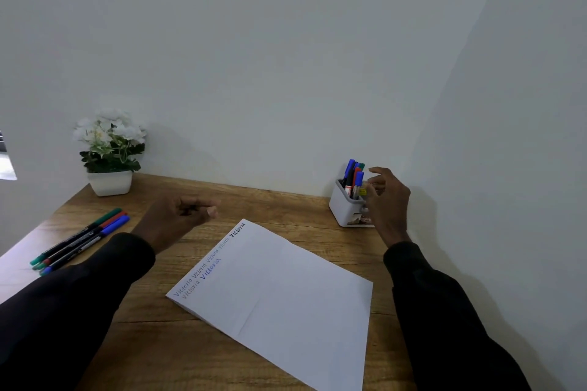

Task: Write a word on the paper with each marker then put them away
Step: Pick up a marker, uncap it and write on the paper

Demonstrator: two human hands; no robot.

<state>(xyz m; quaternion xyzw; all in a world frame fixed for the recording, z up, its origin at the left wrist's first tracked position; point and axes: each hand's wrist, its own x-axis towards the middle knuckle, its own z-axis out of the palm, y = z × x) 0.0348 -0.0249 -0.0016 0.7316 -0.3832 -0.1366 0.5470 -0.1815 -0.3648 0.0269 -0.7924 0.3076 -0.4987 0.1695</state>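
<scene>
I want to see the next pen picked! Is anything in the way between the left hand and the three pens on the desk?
No, nothing visible. Only bare desk lies between the left hand and the three markers. The flower pot stands farther back, off that path.

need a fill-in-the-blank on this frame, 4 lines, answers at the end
The loose markers lying left of the paper number ___.
The word written repeatedly on the paper is ___.
The hand beside the white holder is the person's ___ one.
The flowers in the pot at the back left are ___.
Missing words: three; Victoria; right; white.
</scene>
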